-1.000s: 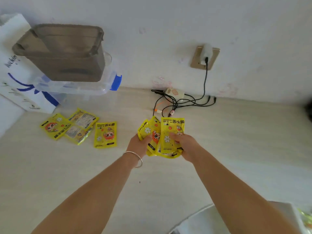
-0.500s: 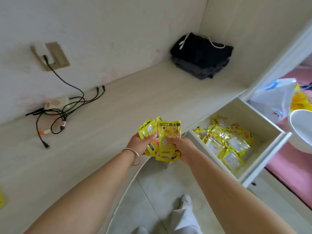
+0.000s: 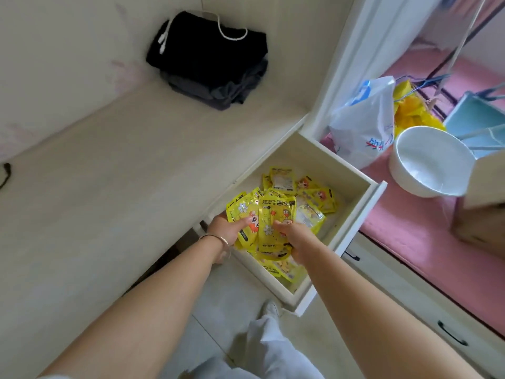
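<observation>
Both hands hold a fanned stack of yellow hand-warmer packets (image 3: pixel 269 217) just above the left part of an open white drawer (image 3: pixel 363 212). My left hand (image 3: pixel 226 231), with a bangle on its wrist, grips the stack's left side. My right hand (image 3: pixel 293 239) grips its right side, thumb on the front packet. Several more yellow packets (image 3: pixel 314 195) lie loose inside the drawer, some hidden under the held stack.
A pale wooden desk (image 3: pixel 109 187) runs along the left with folded black and grey clothes (image 3: pixel 210 64) in its corner. A white plastic bag (image 3: pixel 366 127), a white basin (image 3: pixel 429 162) and yellow items sit on a pink surface at right. My foot (image 3: pixel 270 310) is on the floor below.
My view has swung right, away from the wall socket and cables. Both hands have carried the packet stack from over the desk edge to above the open drawer.
</observation>
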Available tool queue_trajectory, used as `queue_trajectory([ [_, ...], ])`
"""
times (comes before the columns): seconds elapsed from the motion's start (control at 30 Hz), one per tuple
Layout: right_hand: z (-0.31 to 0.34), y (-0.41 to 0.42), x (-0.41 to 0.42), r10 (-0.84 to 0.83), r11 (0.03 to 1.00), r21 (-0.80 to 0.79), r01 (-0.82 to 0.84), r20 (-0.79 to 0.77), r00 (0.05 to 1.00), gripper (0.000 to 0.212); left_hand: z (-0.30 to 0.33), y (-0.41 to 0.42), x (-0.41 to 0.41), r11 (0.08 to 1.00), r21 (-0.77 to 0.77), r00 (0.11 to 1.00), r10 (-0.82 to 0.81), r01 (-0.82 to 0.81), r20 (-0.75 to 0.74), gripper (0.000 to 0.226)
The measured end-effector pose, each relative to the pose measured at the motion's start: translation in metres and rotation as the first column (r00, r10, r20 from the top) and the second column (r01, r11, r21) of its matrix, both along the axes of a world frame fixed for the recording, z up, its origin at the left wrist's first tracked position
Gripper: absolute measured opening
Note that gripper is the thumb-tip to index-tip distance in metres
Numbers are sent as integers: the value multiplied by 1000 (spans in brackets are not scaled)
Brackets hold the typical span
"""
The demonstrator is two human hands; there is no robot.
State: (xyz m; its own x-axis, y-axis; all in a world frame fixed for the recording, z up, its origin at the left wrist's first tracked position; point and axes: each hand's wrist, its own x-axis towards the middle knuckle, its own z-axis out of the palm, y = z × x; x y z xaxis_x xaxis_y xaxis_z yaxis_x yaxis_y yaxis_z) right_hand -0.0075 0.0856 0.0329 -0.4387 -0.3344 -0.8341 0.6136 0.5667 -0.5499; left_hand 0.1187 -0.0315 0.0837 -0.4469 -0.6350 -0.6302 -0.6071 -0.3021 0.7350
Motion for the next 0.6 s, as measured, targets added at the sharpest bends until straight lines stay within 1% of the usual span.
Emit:
queue_trajectory([
  [0.07, 4, 9, -17, -17, 996, 86, 17, 3, 1000, 51, -10, 5, -20, 1000, -10, 998, 6, -6, 69, 35],
  [0.1, 9, 12, -24, -14, 991, 130, 14, -2, 1000, 43, -17, 7, -28, 1000, -13, 996, 5, -4, 89, 41],
  [0.17, 5, 17, -43, 18, 981, 191, -16, -9, 1000, 37, -33, 7, -48, 1000, -13, 989, 1, 1, 147, 61],
  [0.23, -2, 21, -53, 39, 972, 234, -30, -37, 999, 36, -47, 5, -57, 1000, -13, 976, -10, 13, 218, 75],
  [0.27, -3, 23, -55, 33, 971, 237, -19, -54, 998, 36, -50, 4, -58, 1000, -12, 971, -12, 15, 238, 77],
  [0.4, -25, 21, -72, 2, 969, 248, 7, -36, 999, 39, -71, -3, -86, 999, -5, 949, -40, 44, 314, 79],
  [0.5, -41, 14, -78, -6, 959, 283, 10, -13, 1000, 42, -84, -8, -99, 993, -21, 924, -98, 114, 368, 78],
  [0.6, -51, 9, -82, -29, 943, 329, 40, -38, 999, 40, -95, -15, -106, 980, -36, 893, -162, 194, 420, 73],
])
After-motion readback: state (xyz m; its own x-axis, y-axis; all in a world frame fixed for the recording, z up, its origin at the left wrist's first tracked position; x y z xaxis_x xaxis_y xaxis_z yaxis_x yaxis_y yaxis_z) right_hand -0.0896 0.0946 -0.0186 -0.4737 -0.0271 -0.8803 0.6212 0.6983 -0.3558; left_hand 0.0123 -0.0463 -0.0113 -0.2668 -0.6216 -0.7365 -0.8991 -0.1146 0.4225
